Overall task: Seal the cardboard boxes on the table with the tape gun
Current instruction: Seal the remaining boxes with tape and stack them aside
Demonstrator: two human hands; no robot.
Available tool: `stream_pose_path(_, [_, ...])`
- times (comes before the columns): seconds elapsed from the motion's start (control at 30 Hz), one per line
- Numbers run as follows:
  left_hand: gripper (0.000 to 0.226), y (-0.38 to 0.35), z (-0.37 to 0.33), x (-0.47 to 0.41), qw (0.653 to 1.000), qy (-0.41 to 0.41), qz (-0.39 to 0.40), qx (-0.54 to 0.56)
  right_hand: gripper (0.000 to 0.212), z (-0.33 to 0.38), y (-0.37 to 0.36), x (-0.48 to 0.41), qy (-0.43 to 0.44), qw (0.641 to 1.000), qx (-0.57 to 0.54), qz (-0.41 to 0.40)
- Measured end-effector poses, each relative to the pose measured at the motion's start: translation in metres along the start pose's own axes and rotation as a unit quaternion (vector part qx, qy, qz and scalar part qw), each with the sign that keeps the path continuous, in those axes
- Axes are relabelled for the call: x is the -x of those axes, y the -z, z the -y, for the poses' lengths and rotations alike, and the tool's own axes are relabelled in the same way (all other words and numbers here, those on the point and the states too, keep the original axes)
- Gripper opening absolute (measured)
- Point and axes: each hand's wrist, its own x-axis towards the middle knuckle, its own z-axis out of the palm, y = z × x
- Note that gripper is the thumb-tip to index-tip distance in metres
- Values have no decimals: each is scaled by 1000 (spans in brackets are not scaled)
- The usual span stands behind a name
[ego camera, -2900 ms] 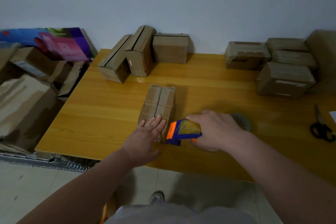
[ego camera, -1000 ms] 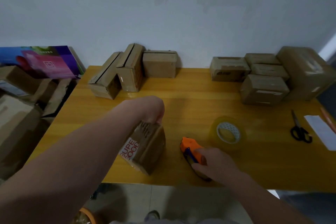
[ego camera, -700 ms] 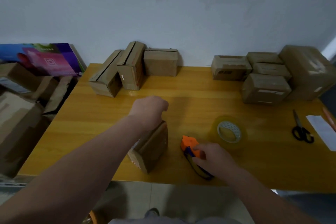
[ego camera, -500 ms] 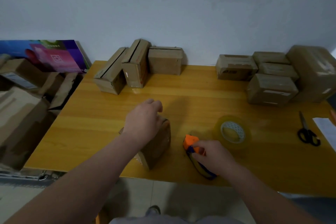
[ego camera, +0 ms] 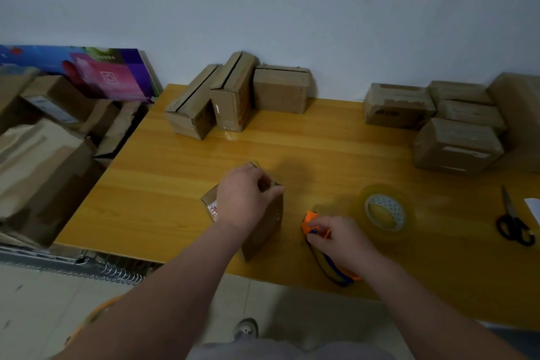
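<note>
Left hand [ego camera: 245, 199] on a box [ego camera: 264, 228], right hand [ego camera: 340, 240] on the tape gun [ego camera: 309, 218].
The left fingers [ego camera: 255, 177] curl over the box top. The right fingers [ego camera: 320, 225] curl round the tape gun, which lies just right of the box, near the front edge of the table [ego camera: 175, 190]. A tape roll [ego camera: 385, 213] lies further right.

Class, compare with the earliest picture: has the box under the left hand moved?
Yes. The box, flat before, now stands on end, gripped by the left hand, still left of the tape roll.
</note>
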Motion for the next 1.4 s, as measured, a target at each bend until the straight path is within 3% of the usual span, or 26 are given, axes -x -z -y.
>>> stream_pose_path(0.17, [18,-2,4,-3,998,13,11,54,28,8,1,-5,17,998,-55,-15])
stream_pose_path(0.4, [12,-4,4,-4,999,10,-9,39,36,41,10,-22,47,987,-144,-52])
stream_pose_path(0.6, [9,-2,3,-2,999,8,-18,40,43,71,14,-35,11,971,-227,-70])
stream_pose_path(0.7, [12,5,4,-1,999,10,-1,50,35,81,12,-40,-1,971,-226,-82])
stream_pose_path(0.9, [36,22,28,-4,996,48,-81,-3,15,87,12,-44,-6,982,-142,-121])
stream_pose_path(1.03, [68,28,46,-19,994,97,36,43,22,92,12,-37,13,987,-14,-163])
stream_pose_path(1.1, [69,28,50,-24,990,84,92,62,8,96,11,-31,61,967,77,-235])
stream_pose_path(1.13, [67,28,52,-24,989,73,110,68,9,98,9,-29,106,950,118,-268])
stream_pose_path(1.17, [64,28,53,-24,988,60,122,72,23,101,7,-26,145,937,152,-280])
stream_pose_path(1.23, [58,28,55,-22,987,37,136,82,40,102,4,-26,215,915,209,-270])
stream_pose_path(1.33, [50,25,58,-18,984,12,144,105,36,106,8,-25,223,940,208,-154])
stream_pose_path(1.4, [48,23,60,-16,982,-3,146,124,42,103,12,-26,201,951,197,-126])
